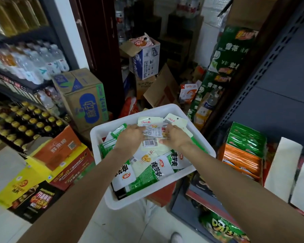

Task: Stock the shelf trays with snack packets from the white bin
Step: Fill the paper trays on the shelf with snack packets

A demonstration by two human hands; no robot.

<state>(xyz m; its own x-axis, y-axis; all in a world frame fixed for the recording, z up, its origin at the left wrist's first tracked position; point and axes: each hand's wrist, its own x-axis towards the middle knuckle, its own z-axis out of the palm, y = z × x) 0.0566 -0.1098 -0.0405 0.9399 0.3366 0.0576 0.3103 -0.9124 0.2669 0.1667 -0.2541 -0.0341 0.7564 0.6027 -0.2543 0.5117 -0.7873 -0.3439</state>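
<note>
White rectangular plastic bin (102, 135), centre of view, tilted: holds a loose heap of flat snack packets, green-and-white ones (147, 174) at its near end, pale cream ones with hang holes (175, 121) at its far end. Left hand (130, 137) and right hand (175, 139), both inside the bin, fingers curled onto a small bunch of pale packets with a barcode label (150, 137) between them. Right of the bin: shelf tray of upright green packets (246, 137), and nearer, a tray of orange packets (240, 160). Left of the bin: stacked printed cardboard cartons (84, 100).
</note>
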